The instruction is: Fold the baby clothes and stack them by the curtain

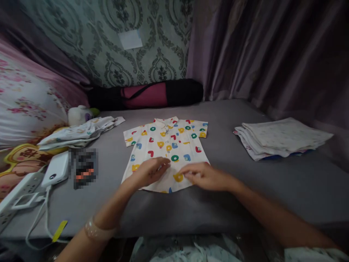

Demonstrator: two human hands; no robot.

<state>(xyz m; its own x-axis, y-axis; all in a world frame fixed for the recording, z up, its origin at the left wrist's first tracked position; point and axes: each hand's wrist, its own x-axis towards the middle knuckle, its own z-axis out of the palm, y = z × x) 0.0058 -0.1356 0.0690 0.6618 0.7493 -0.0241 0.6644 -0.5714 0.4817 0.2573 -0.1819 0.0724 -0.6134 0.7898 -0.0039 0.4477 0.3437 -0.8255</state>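
Note:
A child's short-sleeved shirt [171, 145], white with colourful printed letter-like shapes and a collar, lies spread flat with its collar away from me. Over its lower left part is my left hand [152, 171], fingers loosely bent and holding nothing. My right hand [208, 176] hovers over or rests on the lower right part, fingers apart and pointing left, also with nothing in them. Whether the fingertips touch the cloth I cannot tell. A bracelet [99, 230] circles my left wrist.
Folded clothes [286, 136] lie stacked at right; more folded clothes [76, 131] lie at left. A power bank [56, 168], a power strip [20, 193] and cables sit at the left edge. A black and maroon long bag [147, 95] lies along the patterned wall.

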